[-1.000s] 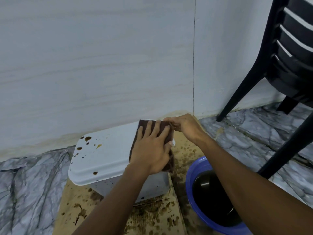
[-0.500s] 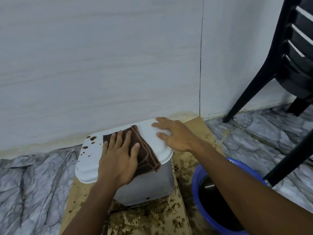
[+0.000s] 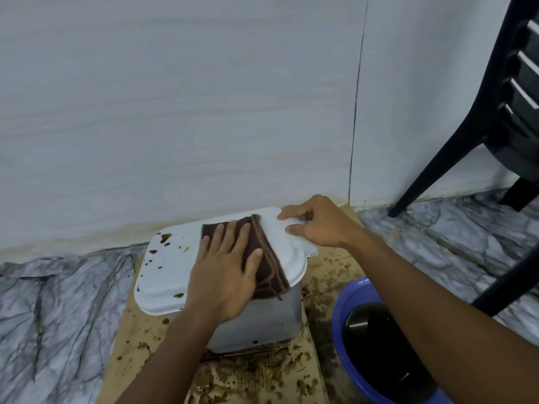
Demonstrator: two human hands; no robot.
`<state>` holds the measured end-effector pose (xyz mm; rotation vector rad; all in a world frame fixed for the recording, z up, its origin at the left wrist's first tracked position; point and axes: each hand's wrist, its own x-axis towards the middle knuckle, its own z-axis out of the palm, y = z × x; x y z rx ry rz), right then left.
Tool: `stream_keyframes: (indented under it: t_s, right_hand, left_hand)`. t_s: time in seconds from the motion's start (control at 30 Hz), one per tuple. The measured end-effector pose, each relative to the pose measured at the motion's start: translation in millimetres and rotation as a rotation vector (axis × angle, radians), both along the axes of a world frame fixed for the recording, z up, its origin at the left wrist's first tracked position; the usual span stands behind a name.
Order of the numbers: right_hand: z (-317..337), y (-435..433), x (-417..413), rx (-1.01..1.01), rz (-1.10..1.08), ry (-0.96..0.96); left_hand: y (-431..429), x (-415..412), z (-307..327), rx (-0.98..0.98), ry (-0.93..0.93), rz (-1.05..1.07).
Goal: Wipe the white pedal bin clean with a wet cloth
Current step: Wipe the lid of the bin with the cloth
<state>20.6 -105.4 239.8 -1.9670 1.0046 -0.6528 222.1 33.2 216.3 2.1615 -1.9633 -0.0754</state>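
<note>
Lidded bin [image 3: 169, 275] beside basin [image 3: 338, 339], perhaps water [image 3: 376, 351]

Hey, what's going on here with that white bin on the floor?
A person is wiping the lid of a white pedal bin. The left hand presses a brown cloth flat on the lid, while the right hand holds the lid's far right edge to steady it. Brown spots on the lid's left side are not yet wiped. The bin stands on stained cardboard, beside a blue basin of dark water.
</note>
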Motion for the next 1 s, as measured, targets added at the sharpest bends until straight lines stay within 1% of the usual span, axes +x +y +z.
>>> stream_keyframes:
  t_s: [0.07, 0.13, 0.27, 0.33, 0.43, 0.53, 0.6, 0.67, 0.83, 0.93, 1.0]
  right_hand:
    - [3.5, -0.4, 1.9, 0.017, -0.014, 0.01]
    - [7.9, -2.3, 3.0, 0.048, -0.054, -0.009]
    - [13.5, -8.2, 1.8, 0.029, -0.085, 0.015]
    - [10.0, -9.7, -3.5, 0.024, -0.061, 0.016]
    - [-5.6, -10.0, -15.5, 0.079, -0.096, -0.095]
    - [-17.9, -13.2, -24.6, 0.132, -0.195, -0.218]
    - [-18.2, -17.1, -25.6, 0.224, -0.209, -0.307]
    - [-15.3, -19.2, -24.5, 0.284, -0.201, -0.353]
    - [-12.6, -18.1, -22.8, 0.145, -0.177, -0.207]
    - [-11.1, -16.5, -27.8, 0.169, -0.167, -0.23]
    - [-8.9, -15.8, -29.1, 0.191, -0.165, -0.265]
  left_hand:
    - [-0.6, 7.7, 3.9, 0.03, -0.018, 0.085]
    - [-10.6, -7.2, 7.7, 0.033, -0.035, 0.096]
    - [-23.5, -59.4, 4.8, 0.015, -0.018, -0.074]
    - [-28.3, -65.9, 3.6, 0.015, -0.044, -0.087]
    - [-33.0, -63.2, 4.6, -0.002, -0.06, -0.072]
    - [-37.6, -71.0, 5.5, -0.007, -0.101, -0.14]
    - [-43.0, -76.9, 5.9, 0.0, -0.139, -0.192]
    - [-49.3, -81.8, 7.3, 0.008, -0.173, -0.234]
    - [-54.2, -90.9, 9.4, 0.032, -0.277, -0.338]
    - [-50.5, -93.2, 11.5, 0.037, -0.366, -0.435]
    - [-48.4, -90.3, 14.7, 0.024, -0.349, -0.489]
